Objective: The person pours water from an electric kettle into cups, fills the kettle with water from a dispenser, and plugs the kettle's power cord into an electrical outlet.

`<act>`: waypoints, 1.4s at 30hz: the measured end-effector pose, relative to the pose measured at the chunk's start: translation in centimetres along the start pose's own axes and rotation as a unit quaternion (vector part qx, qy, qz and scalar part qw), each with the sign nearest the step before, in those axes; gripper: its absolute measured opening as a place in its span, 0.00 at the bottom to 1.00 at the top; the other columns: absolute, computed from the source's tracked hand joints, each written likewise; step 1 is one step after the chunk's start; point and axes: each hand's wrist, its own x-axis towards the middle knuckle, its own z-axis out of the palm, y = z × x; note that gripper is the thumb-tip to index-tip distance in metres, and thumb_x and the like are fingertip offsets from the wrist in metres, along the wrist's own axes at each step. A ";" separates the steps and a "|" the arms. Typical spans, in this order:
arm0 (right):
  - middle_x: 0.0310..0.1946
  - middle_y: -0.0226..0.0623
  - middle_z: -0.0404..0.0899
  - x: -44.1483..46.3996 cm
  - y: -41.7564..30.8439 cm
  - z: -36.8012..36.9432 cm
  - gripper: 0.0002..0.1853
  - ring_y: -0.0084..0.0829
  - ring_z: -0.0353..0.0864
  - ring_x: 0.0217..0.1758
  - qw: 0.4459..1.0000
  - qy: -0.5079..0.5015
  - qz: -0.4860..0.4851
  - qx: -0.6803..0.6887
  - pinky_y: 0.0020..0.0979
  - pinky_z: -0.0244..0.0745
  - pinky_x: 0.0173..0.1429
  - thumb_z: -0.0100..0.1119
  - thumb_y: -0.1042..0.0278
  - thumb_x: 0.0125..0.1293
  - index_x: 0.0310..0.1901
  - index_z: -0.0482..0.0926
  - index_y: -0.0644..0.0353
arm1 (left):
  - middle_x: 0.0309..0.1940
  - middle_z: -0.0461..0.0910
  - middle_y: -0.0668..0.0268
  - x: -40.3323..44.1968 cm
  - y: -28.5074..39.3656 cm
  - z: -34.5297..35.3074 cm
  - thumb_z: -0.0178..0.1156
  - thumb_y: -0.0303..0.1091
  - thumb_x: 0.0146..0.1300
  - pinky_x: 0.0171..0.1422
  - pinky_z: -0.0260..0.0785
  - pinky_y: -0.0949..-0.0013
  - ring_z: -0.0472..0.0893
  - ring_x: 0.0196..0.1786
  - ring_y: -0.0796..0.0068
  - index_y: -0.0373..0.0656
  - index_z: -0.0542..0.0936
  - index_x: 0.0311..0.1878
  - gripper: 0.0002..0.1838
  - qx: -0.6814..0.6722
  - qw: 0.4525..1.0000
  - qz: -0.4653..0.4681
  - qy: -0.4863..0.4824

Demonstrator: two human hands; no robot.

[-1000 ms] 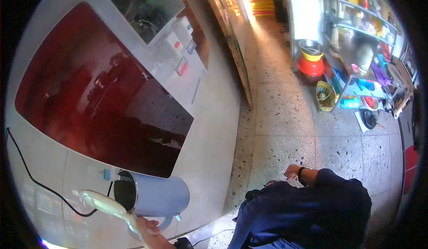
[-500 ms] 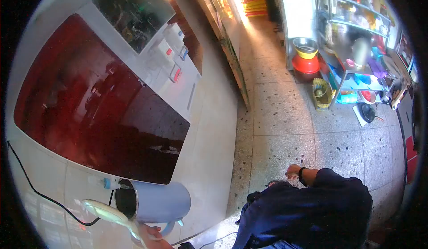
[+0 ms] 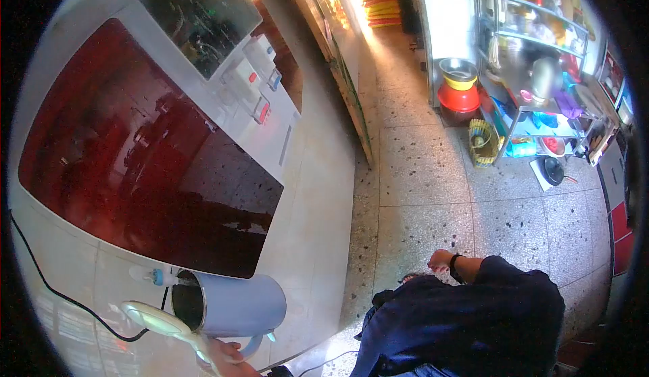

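Observation:
At the lower left, my left hand [image 3: 228,355] is closed on the handle of a blue-grey kettle [image 3: 247,304]. The kettle's pale lid [image 3: 157,319] stands open, and its dark inside shows. A small tap with a blue collar [image 3: 159,278] is at the kettle's mouth, with what looks like clear water running in. My right hand [image 3: 442,261], with a black band at the wrist, is loosely curled near my dark clothing [image 3: 466,316] and holds nothing that I can see.
A dark red glossy panel [image 3: 149,154] and a wall dispenser [image 3: 251,83] are on the left, by a black cable [image 3: 61,297]. Stacked basins [image 3: 460,93], a yellow basket [image 3: 483,144], a loaded metal rack [image 3: 541,39] and a black pan [image 3: 554,170] stand at the right.
The view has shifted slightly. My left hand keeps its hold on the kettle, whose mouth stays by the tap. My right hand stays curled in nearly the same place.

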 end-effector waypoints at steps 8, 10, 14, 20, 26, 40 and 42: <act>0.24 0.31 0.84 -0.6 -0.4 0.1 0.12 0.25 0.83 0.24 0.999 0.032 0.013 0.036 0.32 0.79 0.26 0.62 0.59 0.61 0.26 0.82 0.57 | 0.25 0.71 0.65 -0.1 -0.1 -0.1 0.61 0.36 0.62 0.37 0.64 0.69 0.73 0.30 0.74 0.36 0.72 0.47 0.16 -0.001 1.000 -0.019 -0.008; 0.26 0.31 0.84 -0.7 -0.3 -0.1 0.12 0.25 0.84 0.25 0.999 0.002 0.017 0.028 0.33 0.79 0.27 0.62 0.58 0.61 0.27 0.82 0.57 | 0.24 0.71 0.67 -0.1 -0.3 0.0 0.61 0.36 0.62 0.36 0.64 0.71 0.71 0.28 0.76 0.37 0.71 0.47 0.16 -0.003 1.000 -0.011 0.003; 0.23 0.29 0.81 -4.8 -2.2 0.3 0.10 0.25 0.80 0.23 0.998 0.033 0.037 0.029 0.31 0.76 0.25 0.60 0.61 0.61 0.26 0.82 0.55 | 0.23 0.69 0.70 0.3 -1.1 0.6 0.60 0.36 0.64 0.34 0.64 0.73 0.68 0.25 0.80 0.38 0.71 0.47 0.15 -0.001 0.999 0.034 0.033; 0.24 0.31 0.83 1.8 2.8 -0.6 0.13 0.27 0.80 0.20 0.958 -0.025 -0.148 -0.243 0.33 0.76 0.24 0.58 0.59 0.63 0.26 0.81 0.57 | 0.22 0.66 0.73 0.7 -3.6 -1.2 0.58 0.43 0.66 0.37 0.62 0.72 0.70 0.29 0.79 0.44 0.74 0.38 0.12 0.049 0.998 0.029 0.029; 0.23 0.28 0.77 -2.0 -0.5 -0.6 0.10 0.24 0.76 0.23 0.983 -0.100 0.025 0.149 0.33 0.76 0.28 0.53 0.63 0.67 0.27 0.73 0.52 | 0.20 0.67 0.70 0.8 -1.4 -0.5 0.59 0.33 0.63 0.32 0.68 0.73 0.66 0.20 0.80 0.38 0.74 0.39 0.08 -0.019 0.999 -0.031 0.009; 0.45 0.38 0.77 3.4 3.1 -2.4 0.30 0.35 0.79 0.46 0.928 -0.315 -0.150 0.131 0.36 0.74 0.37 0.49 0.38 0.63 0.50 0.72 0.62 | 0.14 0.70 0.68 1.7 -1.1 -0.5 0.61 0.34 0.58 0.27 0.70 0.71 0.68 0.14 0.80 0.33 0.78 0.35 0.11 -0.029 0.999 0.012 -0.027; 0.37 0.31 0.80 2.9 2.5 -2.2 0.17 0.29 0.81 0.37 0.944 -0.123 -0.257 -0.167 0.32 0.74 0.33 0.55 0.51 0.65 0.42 0.76 0.58 | 0.14 0.71 0.68 1.6 -0.8 -0.2 0.61 0.33 0.58 0.27 0.69 0.72 0.68 0.14 0.80 0.32 0.78 0.36 0.11 -0.032 0.999 0.011 -0.024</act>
